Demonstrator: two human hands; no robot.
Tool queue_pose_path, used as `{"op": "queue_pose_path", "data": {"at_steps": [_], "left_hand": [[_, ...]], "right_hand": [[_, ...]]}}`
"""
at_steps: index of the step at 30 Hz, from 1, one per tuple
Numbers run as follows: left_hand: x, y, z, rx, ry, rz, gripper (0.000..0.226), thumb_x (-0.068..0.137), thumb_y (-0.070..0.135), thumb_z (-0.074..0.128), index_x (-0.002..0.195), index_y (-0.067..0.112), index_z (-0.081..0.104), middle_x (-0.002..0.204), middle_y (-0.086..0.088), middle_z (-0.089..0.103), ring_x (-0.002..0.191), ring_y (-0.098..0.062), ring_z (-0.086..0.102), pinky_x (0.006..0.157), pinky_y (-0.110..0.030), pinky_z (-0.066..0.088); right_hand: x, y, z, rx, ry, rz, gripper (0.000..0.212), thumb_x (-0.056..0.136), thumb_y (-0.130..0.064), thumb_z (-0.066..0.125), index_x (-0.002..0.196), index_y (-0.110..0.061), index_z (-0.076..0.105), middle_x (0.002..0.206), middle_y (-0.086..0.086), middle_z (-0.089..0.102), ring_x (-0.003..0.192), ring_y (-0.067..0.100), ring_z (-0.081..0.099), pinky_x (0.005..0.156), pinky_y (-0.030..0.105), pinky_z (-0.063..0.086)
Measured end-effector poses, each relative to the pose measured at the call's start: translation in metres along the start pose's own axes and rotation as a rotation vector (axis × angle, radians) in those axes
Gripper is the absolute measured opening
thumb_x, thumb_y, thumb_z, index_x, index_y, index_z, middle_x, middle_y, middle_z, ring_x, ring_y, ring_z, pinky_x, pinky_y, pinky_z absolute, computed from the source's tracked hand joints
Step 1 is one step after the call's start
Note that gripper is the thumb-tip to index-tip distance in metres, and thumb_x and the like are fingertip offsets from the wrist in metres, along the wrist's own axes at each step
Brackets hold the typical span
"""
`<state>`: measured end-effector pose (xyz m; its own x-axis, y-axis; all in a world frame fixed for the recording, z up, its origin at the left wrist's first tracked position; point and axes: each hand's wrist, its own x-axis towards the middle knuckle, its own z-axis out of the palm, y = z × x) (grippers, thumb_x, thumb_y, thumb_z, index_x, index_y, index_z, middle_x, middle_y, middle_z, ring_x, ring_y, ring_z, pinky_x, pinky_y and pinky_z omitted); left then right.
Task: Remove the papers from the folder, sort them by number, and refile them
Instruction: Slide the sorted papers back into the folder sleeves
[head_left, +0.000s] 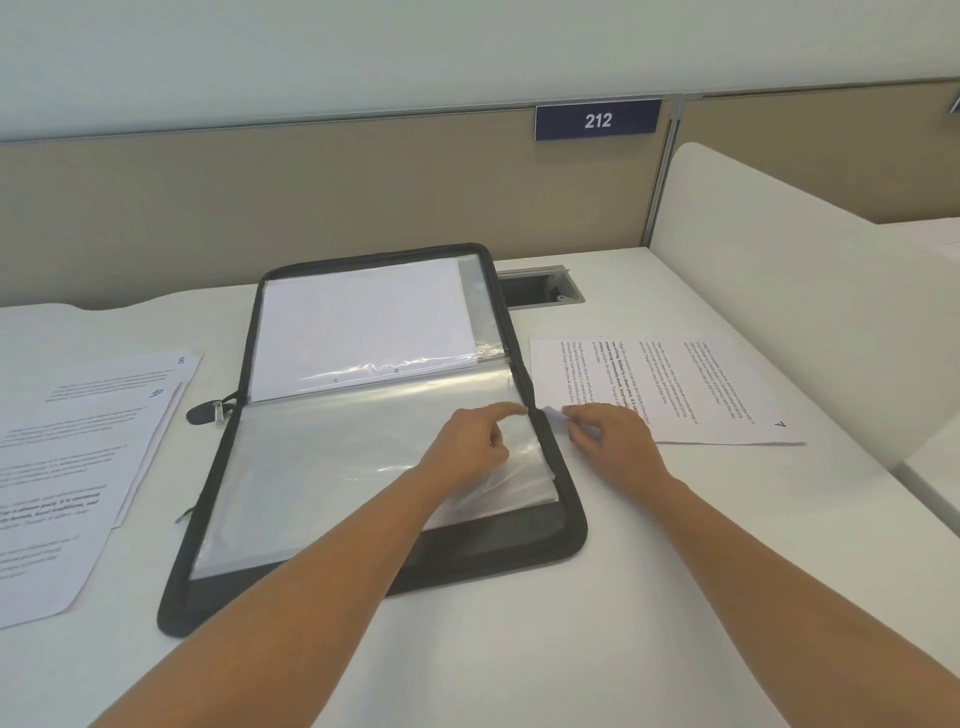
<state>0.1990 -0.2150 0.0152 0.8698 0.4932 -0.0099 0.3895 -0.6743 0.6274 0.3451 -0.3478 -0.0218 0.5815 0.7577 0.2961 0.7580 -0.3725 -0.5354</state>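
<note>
1. Folder (566, 525) lies open mid-worktop (675, 571); loose papers (78, 441) to its left, one page (701, 389) to its right.
2. Left hand (470, 449): forefinger straight, pressing the sleeve (337, 467) near its right edge. Right hand (613, 441) pinches a sheet (553, 415) corner poking out there.
3. Step, judged: removal. Next: hold the sleeve down and draw the sheet rightward, evenly.

Open folder (493, 545) fills centre; paper stack (78, 441) at 9 o'clock, single sheet (675, 384) at 3, cable well (540, 288) at 1, partition (311, 208) walls 12, divider (779, 286) beyond 3; bare desk (571, 649) at 5–6 passable.
</note>
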Motion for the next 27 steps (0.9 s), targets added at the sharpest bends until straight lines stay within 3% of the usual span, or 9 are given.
{"op": "queue_pose_path", "data": {"at_steps": [4,10,16,19,23,27], "left_hand": [[0.007,0.003,-0.004,0.113,-0.087,-0.007,0.022,0.084,0.003,0.060,0.103,0.009,0.069,0.081,-0.003,0.059,0.074,-0.015,0.055,0.077,-0.022,0.047],[0.008,0.004,-0.007,0.227,-0.034,0.106,0.013,0.086,0.020,0.067,0.096,0.013,0.072,0.095,-0.003,0.059,0.078,-0.010,0.048,0.074,-0.019,0.040],[0.007,0.008,-0.008,0.238,-0.025,0.190,0.012,0.085,0.023,0.068,0.094,0.015,0.071,0.091,0.003,0.048,0.073,-0.006,0.040,0.070,-0.019,0.034],[0.005,0.011,-0.010,0.241,-0.059,0.232,0.014,0.085,0.021,0.068,0.097,0.014,0.071,0.091,0.006,0.045,0.071,-0.005,0.040,0.070,-0.017,0.033],[0.005,0.012,-0.011,0.233,-0.098,0.272,0.016,0.085,0.019,0.068,0.099,0.011,0.071,0.094,0.006,0.048,0.072,-0.004,0.042,0.066,-0.010,0.033],[0.007,0.013,-0.013,0.203,-0.117,0.277,0.014,0.084,0.017,0.068,0.097,0.012,0.071,0.108,-0.004,0.058,0.081,-0.008,0.046,0.073,-0.020,0.043]], "right_hand": [[0.001,-0.004,-0.002,0.037,0.065,-0.002,0.023,0.090,-0.014,0.060,0.110,-0.010,0.070,0.111,0.004,0.069,0.105,0.018,0.064,0.091,0.014,0.035],[0.003,-0.012,-0.007,0.019,0.148,-0.150,0.023,0.086,-0.010,0.065,0.108,-0.007,0.071,0.108,0.007,0.070,0.098,0.022,0.069,0.091,0.031,0.048],[0.000,-0.022,-0.009,-0.068,-0.238,-0.214,0.026,0.091,-0.024,0.059,0.116,-0.018,0.068,0.119,-0.003,0.066,0.108,0.015,0.062,0.097,0.027,0.043],[0.001,-0.022,-0.008,-0.008,-0.309,-0.225,0.024,0.090,-0.021,0.060,0.112,-0.018,0.070,0.115,-0.002,0.068,0.103,0.015,0.063,0.093,0.029,0.047],[0.003,-0.023,-0.014,0.092,-0.412,-0.208,0.022,0.088,-0.016,0.063,0.107,-0.016,0.072,0.113,-0.002,0.069,0.100,0.014,0.063,0.089,0.020,0.044],[0.005,-0.023,-0.020,0.085,-0.542,-0.194,0.019,0.087,-0.019,0.064,0.104,-0.018,0.074,0.113,-0.007,0.068,0.093,0.004,0.059,0.081,0.011,0.038]]}}
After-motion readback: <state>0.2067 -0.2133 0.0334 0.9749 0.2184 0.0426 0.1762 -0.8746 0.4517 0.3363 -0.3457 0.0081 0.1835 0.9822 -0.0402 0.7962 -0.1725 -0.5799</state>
